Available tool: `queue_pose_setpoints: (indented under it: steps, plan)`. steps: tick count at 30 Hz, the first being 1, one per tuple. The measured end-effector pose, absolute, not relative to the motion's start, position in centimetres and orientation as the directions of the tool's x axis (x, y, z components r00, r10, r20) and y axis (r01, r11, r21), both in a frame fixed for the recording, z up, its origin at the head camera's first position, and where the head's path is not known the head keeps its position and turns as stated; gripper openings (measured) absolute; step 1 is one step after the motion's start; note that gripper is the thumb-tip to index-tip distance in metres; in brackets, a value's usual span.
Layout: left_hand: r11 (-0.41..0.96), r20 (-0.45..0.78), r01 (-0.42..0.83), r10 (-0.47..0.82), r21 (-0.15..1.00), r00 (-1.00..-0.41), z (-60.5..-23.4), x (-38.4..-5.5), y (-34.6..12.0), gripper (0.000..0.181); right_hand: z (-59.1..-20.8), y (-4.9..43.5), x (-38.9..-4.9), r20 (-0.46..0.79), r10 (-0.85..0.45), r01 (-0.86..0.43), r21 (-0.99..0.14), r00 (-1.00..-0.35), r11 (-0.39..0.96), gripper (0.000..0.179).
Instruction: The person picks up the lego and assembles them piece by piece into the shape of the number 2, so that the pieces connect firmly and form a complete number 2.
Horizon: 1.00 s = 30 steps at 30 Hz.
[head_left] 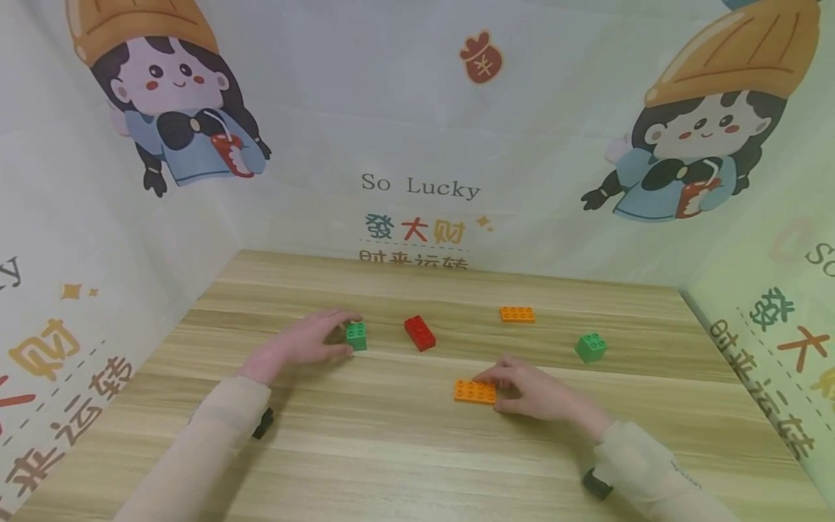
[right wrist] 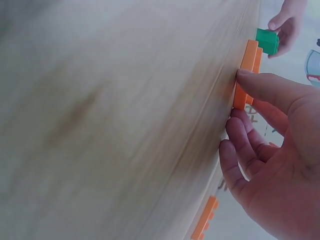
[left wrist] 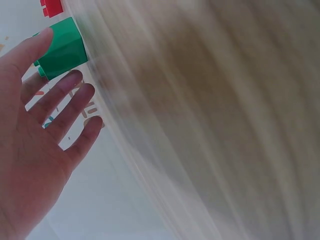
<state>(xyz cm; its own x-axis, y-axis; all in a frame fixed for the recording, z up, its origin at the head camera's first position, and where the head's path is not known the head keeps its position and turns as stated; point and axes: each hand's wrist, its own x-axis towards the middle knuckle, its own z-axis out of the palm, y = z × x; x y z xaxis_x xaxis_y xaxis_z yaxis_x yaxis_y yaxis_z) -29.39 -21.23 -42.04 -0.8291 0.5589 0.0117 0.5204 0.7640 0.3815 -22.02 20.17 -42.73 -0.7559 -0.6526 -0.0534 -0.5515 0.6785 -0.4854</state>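
Observation:
At the left of the table, a green building brick (head_left: 356,336) sits between the thumb and index finger of my left hand (head_left: 313,338). In the left wrist view the thumb lies against the green brick (left wrist: 64,49), while the other fingers of the left hand (left wrist: 42,130) are spread apart. My right hand (head_left: 531,388) pinches the right end of a flat orange brick (head_left: 475,391), which lies studs up on the table. The right wrist view shows the thumb of the right hand (right wrist: 280,150) on the near side of this orange brick (right wrist: 245,75).
Between the hands, farther back, lies a red brick (head_left: 420,333). A second flat orange brick (head_left: 517,315) is toward the table's back, and another green brick (head_left: 591,348) stands at the right. Printed cloth walls (head_left: 313,145) border the wooden table (head_left: 365,449).

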Motion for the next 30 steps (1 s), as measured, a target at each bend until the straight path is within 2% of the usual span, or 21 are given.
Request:
queue_pose_setpoints:
  steps: [18, 30]
  plan:
    - [0.739, 0.008, 0.504, 0.560, 0.448, -0.828, -42.4, -29.9, -21.2, 0.049, -43.0, 19.1, -21.8, -0.070, -0.664, -0.519, -0.564, -0.745, 0.642, 0.045]
    - [0.738, -0.001, 0.484, 0.549, 0.470, -0.836, -42.4, -29.9, -21.0, 0.045, -44.1, 19.6, -23.2, -0.079, -0.682, -0.425, -0.729, -0.727, 0.537, 0.046]
